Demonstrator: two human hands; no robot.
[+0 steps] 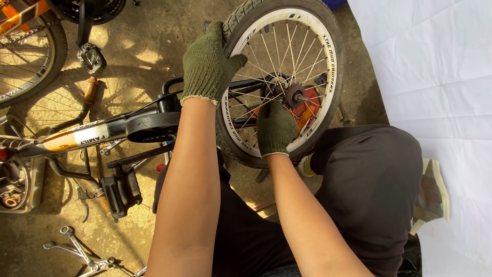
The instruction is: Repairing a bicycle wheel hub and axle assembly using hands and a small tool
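A small bicycle wheel (328, 56) with a white rim, thin spokes and a black tyre stands in front of me, set in the black bike frame (77, 137) that lies on its side. My left hand (207, 66), in a green knit glove, grips the tyre at its upper left. My right hand (275, 128), gloved the same, reaches through the spokes just below the dark hub (295, 95); whether it holds anything is hidden. My knees in dark trousers sit right under the wheel.
Wrenches (77, 251) lie on the concrete at lower left. A black pedal (120, 190) and crank hang from the frame. Another bicycle's wheel (31, 56) and pedal (91, 57) are at upper left. A white sheet (435, 66) covers the right side.
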